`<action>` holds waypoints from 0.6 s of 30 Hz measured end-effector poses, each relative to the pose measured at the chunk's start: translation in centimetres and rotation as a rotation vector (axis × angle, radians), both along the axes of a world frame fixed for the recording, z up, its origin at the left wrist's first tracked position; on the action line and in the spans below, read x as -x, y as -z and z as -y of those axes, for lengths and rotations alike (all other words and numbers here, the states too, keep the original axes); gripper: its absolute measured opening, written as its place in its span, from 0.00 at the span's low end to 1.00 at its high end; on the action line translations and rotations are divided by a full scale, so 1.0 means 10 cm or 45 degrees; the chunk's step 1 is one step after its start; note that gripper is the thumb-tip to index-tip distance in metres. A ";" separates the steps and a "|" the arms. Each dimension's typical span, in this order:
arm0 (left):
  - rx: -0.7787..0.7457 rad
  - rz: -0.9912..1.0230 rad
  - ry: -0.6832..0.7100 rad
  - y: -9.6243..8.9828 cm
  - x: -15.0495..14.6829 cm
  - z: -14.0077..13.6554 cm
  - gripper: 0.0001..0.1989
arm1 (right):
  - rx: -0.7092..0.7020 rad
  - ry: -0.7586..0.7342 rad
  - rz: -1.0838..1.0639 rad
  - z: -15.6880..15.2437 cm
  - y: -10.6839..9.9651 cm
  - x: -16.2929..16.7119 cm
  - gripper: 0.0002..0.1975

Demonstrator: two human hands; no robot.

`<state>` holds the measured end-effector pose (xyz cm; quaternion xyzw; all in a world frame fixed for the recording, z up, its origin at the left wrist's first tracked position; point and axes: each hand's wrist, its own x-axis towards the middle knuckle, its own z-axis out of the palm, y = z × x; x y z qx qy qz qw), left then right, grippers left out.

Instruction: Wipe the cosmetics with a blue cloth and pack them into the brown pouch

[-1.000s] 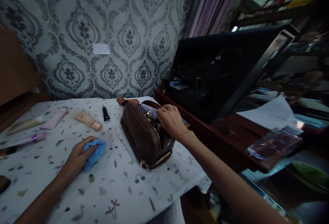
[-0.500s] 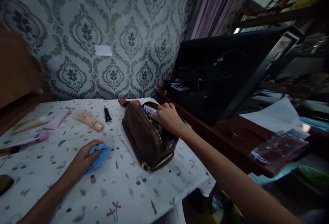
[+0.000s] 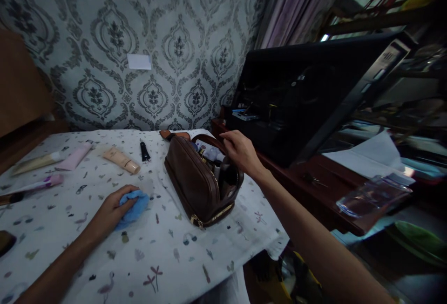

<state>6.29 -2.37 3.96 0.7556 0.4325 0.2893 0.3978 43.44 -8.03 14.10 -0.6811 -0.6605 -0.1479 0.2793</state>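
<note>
On the table, my left hand point(image 3: 117, 206) is closed around a crumpled blue cloth point(image 3: 134, 208). The brown leather cosmetic bag point(image 3: 192, 178) stands unzipped in front of me, its gold zipper pull hanging at the near end. At the bag's far right rim is my right hand point(image 3: 240, 152), its fingers curled over the edge; the fingertips are partly hidden. Inside the bag I see a clear-and-white packet point(image 3: 211, 151) and several small dark items. Beyond the cloth lie a beige tube point(image 3: 121, 160) and a small black tube point(image 3: 144, 151).
At left lie a pink tube point(image 3: 75, 156), a yellowish tube point(image 3: 37, 163) and makeup brushes point(image 3: 38, 185). An orange-brown strap point(image 3: 174, 134) lies behind the bag. To the right, a large black panel point(image 3: 296, 99) leans over a dark red surface holding a clear case point(image 3: 375, 194).
My right hand has moved from over the bag's opening to its far right rim, uncovering more of the contents. My left hand stays on the cloth. The view has shifted slightly.
</note>
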 end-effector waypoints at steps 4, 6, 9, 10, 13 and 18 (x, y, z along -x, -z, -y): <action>0.038 0.007 -0.004 0.01 0.00 0.00 0.20 | 0.144 0.041 -0.211 0.02 0.12 -0.15 0.21; 0.041 0.006 0.001 0.01 -0.01 0.00 0.20 | 0.204 0.053 -0.261 0.02 0.17 -0.16 0.24; 0.032 -0.005 0.020 0.01 0.00 0.01 0.20 | 0.208 0.032 -0.283 0.02 0.18 -0.14 0.23; 0.027 -0.007 0.024 0.01 0.00 0.00 0.20 | 0.214 0.027 -0.287 0.01 0.18 -0.13 0.23; 0.009 0.005 0.024 0.01 0.00 0.00 0.20 | 0.237 0.038 -0.293 -0.01 0.15 -0.13 0.22; 0.011 -0.013 0.042 0.02 0.00 0.01 0.19 | 0.346 0.027 -0.402 -0.07 0.19 -0.19 0.25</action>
